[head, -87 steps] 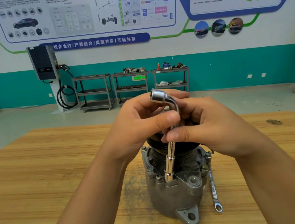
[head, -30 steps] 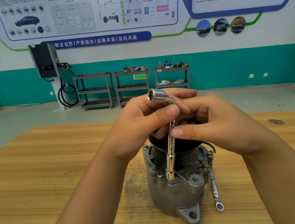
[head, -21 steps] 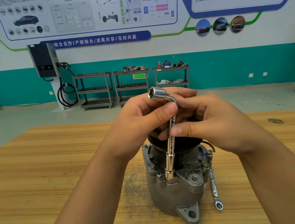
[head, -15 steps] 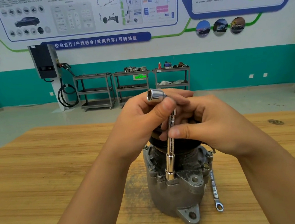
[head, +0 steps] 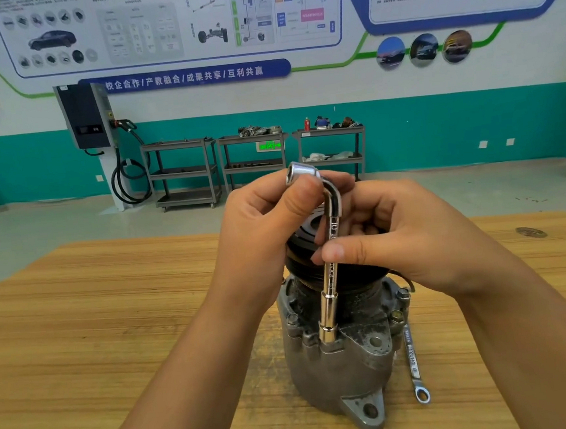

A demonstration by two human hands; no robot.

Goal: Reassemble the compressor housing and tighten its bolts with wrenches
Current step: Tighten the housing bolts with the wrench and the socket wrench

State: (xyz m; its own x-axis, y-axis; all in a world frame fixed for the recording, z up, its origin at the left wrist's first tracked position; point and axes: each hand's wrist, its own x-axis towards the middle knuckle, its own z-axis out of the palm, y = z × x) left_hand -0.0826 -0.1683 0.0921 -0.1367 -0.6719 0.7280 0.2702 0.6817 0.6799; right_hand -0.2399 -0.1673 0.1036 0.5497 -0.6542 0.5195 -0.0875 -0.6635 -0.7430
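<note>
A grey metal compressor housing stands upright on the wooden table, with a black pulley on top. A chrome L-shaped socket wrench stands upright with its lower socket on a bolt at the housing's near flange. My left hand grips the wrench's bent upper arm, thumb pressed below the open top socket. My right hand pinches the shaft midway between thumb and fingers. Other bolts sit around the flange.
A ring spanner lies flat on the table just right of the housing. A dark round mark sits at the table's far right. Beyond the table, three metal carts and a charging unit stand against the wall.
The wrench's upper arm has swung slightly back and forth as my left hand turns it; my left thumb has shifted along the bend. The lower socket stays on the same bolt.
</note>
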